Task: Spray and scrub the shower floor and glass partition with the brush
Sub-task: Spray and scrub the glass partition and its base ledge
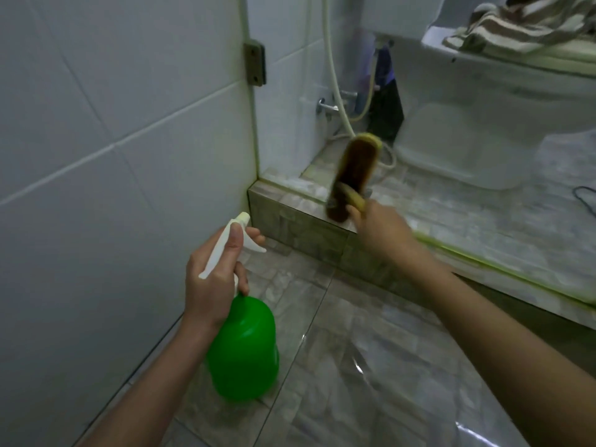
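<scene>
the bottle (243, 346) is bright green with a white spray head. the brush (351, 169) has dark brown bristles on a yellow back, and its handle is yellow too. the wall (113, 124) is white tile with pale grout lines. the floor (354, 366) is grey tile with a cloudy marbled pattern. the curb (290, 224) has the same marbling, tinted beige. the glass (451, 217) is clear, with a yellow-green strip along its edges. the toilet (483, 124) is white. the towel (532, 24) is striped brown and off-white. the hose (332, 75) is cream. the hinge (254, 62) is dull grey. the cable (583, 195) is black.
</scene>
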